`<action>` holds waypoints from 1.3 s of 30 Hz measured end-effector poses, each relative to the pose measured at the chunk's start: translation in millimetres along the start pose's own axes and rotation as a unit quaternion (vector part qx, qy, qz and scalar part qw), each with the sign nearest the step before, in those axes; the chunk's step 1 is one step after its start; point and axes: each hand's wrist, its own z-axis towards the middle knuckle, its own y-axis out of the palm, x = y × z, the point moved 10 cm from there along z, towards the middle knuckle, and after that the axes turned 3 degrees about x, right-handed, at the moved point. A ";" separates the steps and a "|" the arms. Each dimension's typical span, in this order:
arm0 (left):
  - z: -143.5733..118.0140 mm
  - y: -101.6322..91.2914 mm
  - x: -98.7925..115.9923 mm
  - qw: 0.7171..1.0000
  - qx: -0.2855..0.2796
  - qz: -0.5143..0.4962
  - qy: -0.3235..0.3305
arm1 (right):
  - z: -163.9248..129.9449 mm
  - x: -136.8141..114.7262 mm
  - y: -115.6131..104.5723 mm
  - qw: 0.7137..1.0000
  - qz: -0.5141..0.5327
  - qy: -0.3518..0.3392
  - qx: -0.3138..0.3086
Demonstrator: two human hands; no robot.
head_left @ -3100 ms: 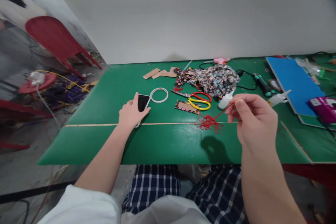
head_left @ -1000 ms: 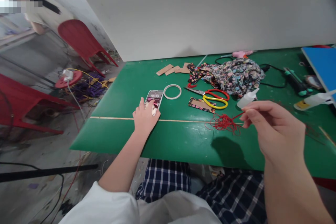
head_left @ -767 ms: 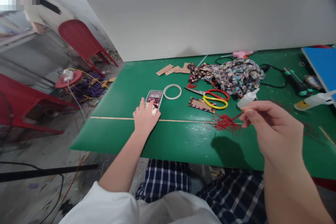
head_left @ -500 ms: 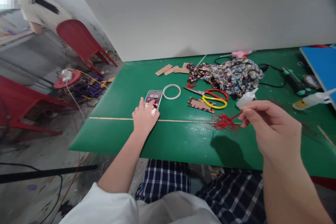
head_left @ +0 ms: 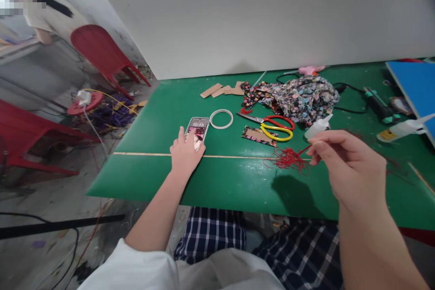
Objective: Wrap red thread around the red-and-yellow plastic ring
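My left hand (head_left: 186, 149) lies over the lower part of a phone (head_left: 200, 123), fingers spread. The phone's screen is lit and shows 10:35. Between thumb and fingers, my right hand (head_left: 350, 163) pinches the end of a bundle of red thread (head_left: 288, 158), whose tangled strands spread to the left above the green table. Left of that hand is a pair of scissors (head_left: 277, 128) with one red and one yellow handle, its blades apart. The scissors overlap a cardboard strip edged in floral cloth (head_left: 253, 135). A white ring (head_left: 221, 119) lies beside the phone.
Crumpled floral fabric (head_left: 306, 99), cardboard pieces (head_left: 211, 90) and a pink glue gun (head_left: 311, 70) lie toward the back. Two glue bottles, one small (head_left: 317, 128) and one larger (head_left: 403, 129), are on the right. A person sits beyond a red chair (head_left: 97, 45).
The whole view has shifted very slightly. Both hands stay in place, the left over the phone and the right pinching the red thread.
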 end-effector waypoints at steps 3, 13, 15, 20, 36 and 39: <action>-0.6 -0.2 -0.4 1.000 0.002 -0.002 -0.001 | 0.2 2.2 0.6 1.000 0.002 0.004 -0.004; -1.9 -1.2 1.3 1.000 0.020 0.001 0.016 | 1.0 -0.6 -1.2 1.000 -0.017 -0.008 0.000; -1.7 -1.1 1.6 1.000 0.021 0.004 0.019 | 1.5 -1.2 -1.8 1.000 -0.018 -0.011 0.004; -1.5 -0.7 2.2 0.999 0.024 0.011 0.020 | 2.2 0.9 -0.3 1.000 -0.017 -0.005 0.000; 34.1 12.1 7.9 0.994 -0.100 0.032 0.028 | 6.8 4.3 -7.6 1.000 0.004 0.008 0.013; 47.7 13.1 15.7 0.995 -0.093 0.027 0.026 | 8.4 3.1 -12.9 0.999 0.001 0.015 0.033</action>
